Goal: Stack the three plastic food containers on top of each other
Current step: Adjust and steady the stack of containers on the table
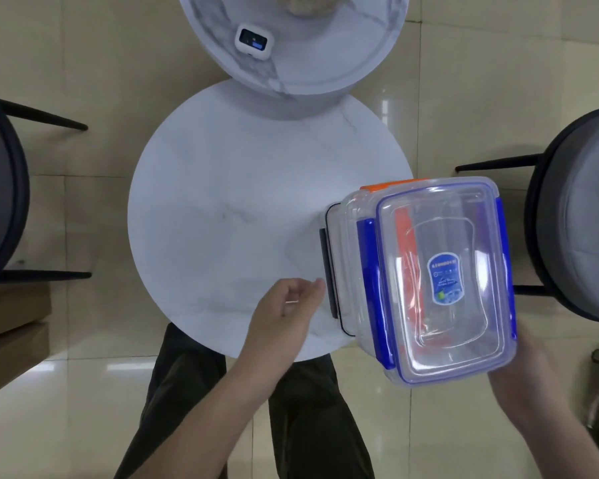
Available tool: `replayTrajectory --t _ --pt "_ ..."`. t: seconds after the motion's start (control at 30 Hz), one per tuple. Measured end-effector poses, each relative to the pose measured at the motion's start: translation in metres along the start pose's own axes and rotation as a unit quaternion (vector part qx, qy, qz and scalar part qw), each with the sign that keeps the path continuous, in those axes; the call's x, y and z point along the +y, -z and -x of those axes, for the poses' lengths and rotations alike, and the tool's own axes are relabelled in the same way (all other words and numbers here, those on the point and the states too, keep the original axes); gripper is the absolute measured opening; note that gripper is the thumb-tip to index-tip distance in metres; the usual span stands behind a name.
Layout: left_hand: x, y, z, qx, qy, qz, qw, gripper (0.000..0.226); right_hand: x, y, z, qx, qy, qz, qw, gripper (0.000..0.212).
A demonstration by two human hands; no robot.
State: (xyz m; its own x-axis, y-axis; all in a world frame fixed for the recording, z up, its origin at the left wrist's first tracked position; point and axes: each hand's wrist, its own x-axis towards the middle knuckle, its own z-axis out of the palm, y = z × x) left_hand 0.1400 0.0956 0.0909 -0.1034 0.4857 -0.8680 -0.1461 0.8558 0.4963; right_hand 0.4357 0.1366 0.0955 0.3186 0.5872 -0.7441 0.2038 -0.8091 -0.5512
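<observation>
Blue-clipped container topping stack, right hand grip hidden behind it, left hand loose, released, round table, chairs flanking

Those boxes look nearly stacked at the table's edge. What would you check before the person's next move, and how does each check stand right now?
1. All three in one pile: ok; the blue-clipped container sits on top, the orange-clipped container shows beneath it, and the dark-clipped container at the bottom.
2. Edges lined up: not ok; the layers look offset from each other.
3. Pile fully on the round marble table: not ok; it appears to overhang the near right rim.
4. Right hand steadying the top box: cannot tell; it is at the corner, contact unclear.
5. Left hand free: ok; empty, beside the bottom box.
</observation>
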Motion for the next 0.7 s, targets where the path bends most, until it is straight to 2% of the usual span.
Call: replayTrajectory --t 0.1,0.2,0.3,0.47,0.53,0.6,0.7 --pt "-0.011 0.015 -0.016 0.032 -0.002 -0.021 0.999 0.023 0.053 -0.009 0.015 0.035 -0.054 0.021 0.998 0.037" --pt "-0.014 0.02 -0.028 0.046 -0.033 -0.062 0.996 0.019 0.083 -0.034 0.036 0.061 -0.134 -0.007 0.989 0.023" --pt "-0.022 0.023 -0.037 0.039 -0.076 -0.126 0.988 0.019 0.1 -0.073 0.059 0.049 -0.17 0.044 0.983 0.017" --pt "-0.031 0.027 -0.046 0.015 -0.136 -0.211 0.968 0.024 0.093 -0.127 0.088 -0.045 -0.088 0.187 0.977 0.018" --pt "-0.03 0.029 -0.049 0.004 -0.171 -0.252 0.953 0.028 0.085 -0.14 0.093 -0.072 -0.039 0.223 0.971 0.027" --pt "-0.027 0.029 -0.052 -0.017 -0.222 -0.311 0.924 0.034 0.079 -0.151 0.097 -0.104 0.019 0.259 0.96 0.041" --pt "-0.019 0.024 -0.063 -0.056 -0.293 -0.408 0.863 0.044 0.074 -0.166 0.093 -0.131 0.119 0.302 0.937 0.062"
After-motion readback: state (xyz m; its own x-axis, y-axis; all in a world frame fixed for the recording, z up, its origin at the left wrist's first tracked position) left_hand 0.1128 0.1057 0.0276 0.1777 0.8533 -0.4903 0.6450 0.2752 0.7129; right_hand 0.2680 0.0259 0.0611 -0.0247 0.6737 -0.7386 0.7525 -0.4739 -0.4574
